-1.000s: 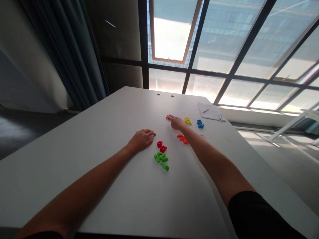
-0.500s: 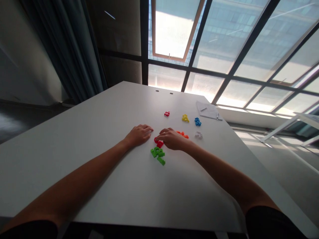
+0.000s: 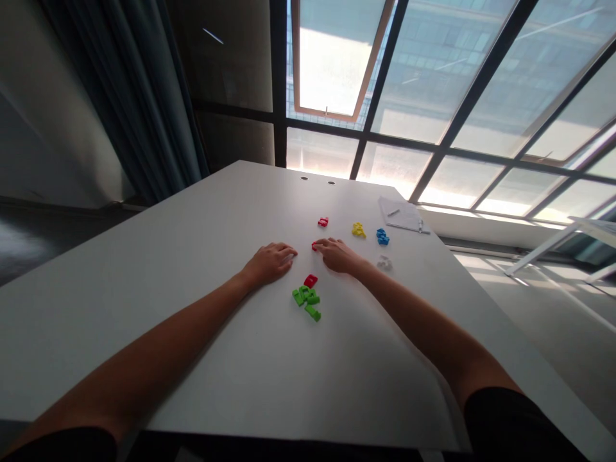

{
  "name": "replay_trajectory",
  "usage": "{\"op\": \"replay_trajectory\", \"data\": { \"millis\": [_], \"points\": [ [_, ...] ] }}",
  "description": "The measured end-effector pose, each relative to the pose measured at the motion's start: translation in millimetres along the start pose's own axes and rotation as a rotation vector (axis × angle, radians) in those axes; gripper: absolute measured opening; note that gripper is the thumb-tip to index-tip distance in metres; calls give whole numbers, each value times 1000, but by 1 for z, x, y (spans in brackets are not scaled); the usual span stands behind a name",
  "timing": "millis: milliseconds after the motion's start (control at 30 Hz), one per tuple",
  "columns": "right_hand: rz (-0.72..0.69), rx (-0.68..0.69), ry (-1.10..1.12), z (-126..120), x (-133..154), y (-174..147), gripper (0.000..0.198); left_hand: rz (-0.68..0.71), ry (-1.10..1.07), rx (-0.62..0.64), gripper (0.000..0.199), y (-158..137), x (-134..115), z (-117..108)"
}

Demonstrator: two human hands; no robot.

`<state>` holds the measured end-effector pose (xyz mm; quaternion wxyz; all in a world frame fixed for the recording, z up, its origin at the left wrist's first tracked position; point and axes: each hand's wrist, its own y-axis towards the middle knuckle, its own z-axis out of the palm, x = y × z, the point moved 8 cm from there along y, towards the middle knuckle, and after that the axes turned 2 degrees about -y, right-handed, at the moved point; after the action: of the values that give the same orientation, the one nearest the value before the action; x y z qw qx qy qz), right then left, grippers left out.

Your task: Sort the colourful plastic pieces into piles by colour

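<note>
My right hand reaches over the middle of the table, its fingertips closed on a small red plastic piece that shows partly. My left hand rests on the tabletop to the left, fingers stretched out and holding nothing visible. Between my forearms lie another red plastic piece and, touching or just nearer than it, several green plastic pieces. Beyond my right hand sits a little cluster of red pieces.
Farther right are yellow pieces, blue pieces and clear or white pieces. Paper sheets with pens lie near the right edge of the white table. Windows stand behind.
My right hand has moved away from me with one red piece, leaving the other by the green pieces. The orange pieces are now hidden behind it. My left hand stays put.
</note>
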<state>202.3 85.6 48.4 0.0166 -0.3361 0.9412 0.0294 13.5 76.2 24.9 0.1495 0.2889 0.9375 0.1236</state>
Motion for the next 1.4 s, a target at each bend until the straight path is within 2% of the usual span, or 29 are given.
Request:
{"op": "replay_trajectory", "data": {
  "millis": [233,500,800,1100,1400],
  "points": [
    [108,33,-51,5,-34,39,55,2,-10,-13,38,0,-1,-1],
    [148,66,-48,10,-58,72,63,-1,-2,5,39,-1,-4,-4],
    [250,-27,-86,1,-72,62,60,-11,-33,-3,37,-1,-5,-4],
    [201,16,-77,7,-66,67,61,-12,-14,20,38,-2,-6,-5],
    [234,4,-120,9,-69,65,66,-9,-16,17,37,-3,-6,-5]
  ]
}}
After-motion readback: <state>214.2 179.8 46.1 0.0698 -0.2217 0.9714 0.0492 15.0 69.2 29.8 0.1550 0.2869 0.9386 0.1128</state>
